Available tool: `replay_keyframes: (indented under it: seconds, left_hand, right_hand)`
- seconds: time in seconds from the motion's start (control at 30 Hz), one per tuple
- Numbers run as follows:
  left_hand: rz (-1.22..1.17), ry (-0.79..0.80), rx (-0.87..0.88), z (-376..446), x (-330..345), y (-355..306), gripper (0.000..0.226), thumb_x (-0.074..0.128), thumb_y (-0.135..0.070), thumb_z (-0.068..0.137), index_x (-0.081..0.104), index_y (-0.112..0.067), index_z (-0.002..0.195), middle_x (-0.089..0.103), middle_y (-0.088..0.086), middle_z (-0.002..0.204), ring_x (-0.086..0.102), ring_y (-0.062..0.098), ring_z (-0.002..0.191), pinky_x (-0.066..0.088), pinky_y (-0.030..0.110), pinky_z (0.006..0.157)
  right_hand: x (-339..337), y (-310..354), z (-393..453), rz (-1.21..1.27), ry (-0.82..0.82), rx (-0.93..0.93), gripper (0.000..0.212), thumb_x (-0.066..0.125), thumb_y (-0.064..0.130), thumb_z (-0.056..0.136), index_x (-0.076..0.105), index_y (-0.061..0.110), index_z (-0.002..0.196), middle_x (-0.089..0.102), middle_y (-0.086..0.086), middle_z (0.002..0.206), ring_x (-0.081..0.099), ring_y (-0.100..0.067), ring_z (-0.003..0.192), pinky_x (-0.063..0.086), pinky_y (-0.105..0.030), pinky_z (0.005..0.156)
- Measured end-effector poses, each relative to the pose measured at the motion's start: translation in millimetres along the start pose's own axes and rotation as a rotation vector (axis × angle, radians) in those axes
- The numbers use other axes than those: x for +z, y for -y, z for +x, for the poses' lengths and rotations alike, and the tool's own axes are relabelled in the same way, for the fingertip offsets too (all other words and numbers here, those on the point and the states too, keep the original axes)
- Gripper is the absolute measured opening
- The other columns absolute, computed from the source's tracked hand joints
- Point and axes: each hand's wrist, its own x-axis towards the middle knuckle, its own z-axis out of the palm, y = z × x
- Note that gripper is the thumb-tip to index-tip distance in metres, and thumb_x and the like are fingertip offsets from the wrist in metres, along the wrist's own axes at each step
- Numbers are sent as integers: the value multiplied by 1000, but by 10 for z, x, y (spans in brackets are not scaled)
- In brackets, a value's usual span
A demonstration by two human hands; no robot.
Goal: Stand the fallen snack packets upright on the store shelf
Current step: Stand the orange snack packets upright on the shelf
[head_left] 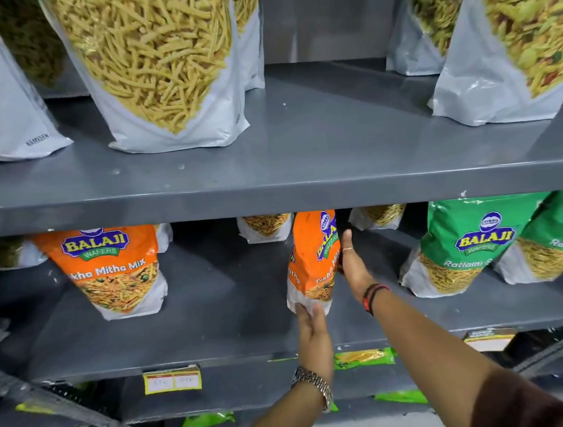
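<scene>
An orange snack packet (313, 255) stands almost upright on the middle grey shelf (215, 326), turned edge-on and leaning slightly. My left hand (312, 327) touches its white bottom edge from the front, fingers together. My right hand (353, 265) lies flat against the packet's right side, fingers stretched up along it. Left of them another orange packet (113, 270) stands upright facing out. At the right two green packets (469, 247) lean to the right.
The upper shelf (302, 163) carries large white pouches of yellow sticks (158, 60) and of mixed snack (527, 31), with a gap between them. Small packets stand at the back of the middle shelf. Yellow price tags (172, 380) hang on its front edge. Green packets lie below.
</scene>
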Motion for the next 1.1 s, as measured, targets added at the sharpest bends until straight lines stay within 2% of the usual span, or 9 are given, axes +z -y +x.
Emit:
replay_keyframes:
  seconds: [0.23,0.4,0.53,0.63,0.73,0.8,0.9,1.0,1.1]
  left_hand:
    - [-112,-119,84,599,-247,-201,41,29,-16,99,38,-3,137,45,18,142,43,32,131,33,45,112]
    - [-33,13,16,884,-370,-305,40,34,-26,97,47,-9,130,49,15,140,48,30,127,37,44,110]
    - [-6,28,12,892,-519,-176,43,34,-31,97,40,-19,137,43,5,145,41,25,133,32,37,110]
    - [-56,-137,-8,821,-679,14,40,44,-31,94,48,-13,130,51,6,133,47,23,126,35,41,111]
    - [-134,-289,95,722,-942,81,20,42,-8,95,55,-12,109,56,-1,104,55,12,97,46,27,96]
    - [-188,-408,133,673,-1218,59,23,41,5,92,54,1,111,57,11,106,57,19,99,46,25,96]
    - [-133,-575,221,612,-1808,25,29,46,4,90,50,1,119,57,10,112,58,14,95,44,17,90]
    - [-38,-702,291,675,-2487,-115,41,52,-6,90,46,1,129,48,19,135,47,29,124,38,35,106]
    - [59,-690,318,862,-3090,-319,60,65,-15,83,38,0,135,41,20,141,41,30,132,33,35,108]
  right_hand:
    - [-99,-506,-271,36,-123,-180,58,24,55,93,55,20,128,57,-6,135,52,-26,124,39,-53,107]
    - [-130,-562,-344,117,-60,-196,32,29,45,96,52,30,114,57,-2,123,55,-21,113,48,-45,99]
    - [-144,-617,-324,46,-84,-185,30,42,31,96,53,16,120,56,-4,121,55,-23,109,49,-45,97]
    - [-71,-799,-369,18,-165,-86,27,50,14,92,53,6,118,59,-9,107,57,-23,89,52,-40,78]
    - [158,-976,-425,-34,-205,-17,18,48,6,89,57,6,104,61,-17,94,55,-26,81,47,-39,74]
    - [394,-991,-451,-30,-134,-8,17,49,2,88,60,4,101,61,-16,91,54,-23,74,44,-35,68]
    - [848,-911,-490,-42,1,-44,17,53,3,88,59,2,104,60,-12,89,54,-15,67,45,-21,53]
    - [1363,-712,-466,-49,155,-120,28,57,1,87,56,0,115,62,-8,96,60,-21,91,49,-15,62]
    - [1832,-500,-394,-92,252,-206,45,65,2,82,49,5,123,57,-15,123,57,-24,111,51,-20,85]
